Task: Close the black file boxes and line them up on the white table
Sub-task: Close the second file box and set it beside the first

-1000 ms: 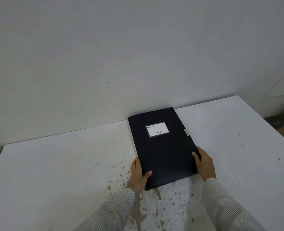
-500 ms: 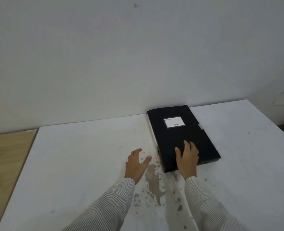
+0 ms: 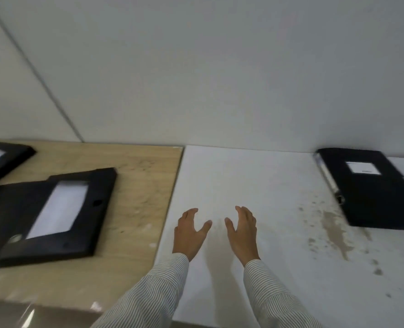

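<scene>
Two bare hands hover over the white table (image 3: 255, 185) at lower centre of the frame, empty, w/ nothing between them. Left hand (image 3: 188, 233) and right hand (image 3: 242, 230) both have fingers spread wide and lightly curled, palms facing each other, thumbs inward.

One closed box (image 3: 371, 190) lies flat on the table at right centre, label up, its far end near the wall (image 3: 220, 67); this one looks done. At left centre, on the wood table (image 3: 139, 185), an open box (image 3: 51, 214) lies w/ white paper showing inside its black frame. A second box (image 3: 2, 157), at the far left edge, is cut off by the frame and blurred, so whether it is open is hard to say, though a white patch shows.

Judged from this, the step in hand is the reach for the open box at left. To do it well: bring both hands across to it, fold the lid over the paper so no sheet sticks out, and press the clasp edge till it seats. Then grip by both long sides, lift rather than drag across the seam between the two tables, and set it just beside the closed box, label up, edges parallel, far ends level w/ each other. Paper may slide if the box tilts before it is shut.
</scene>
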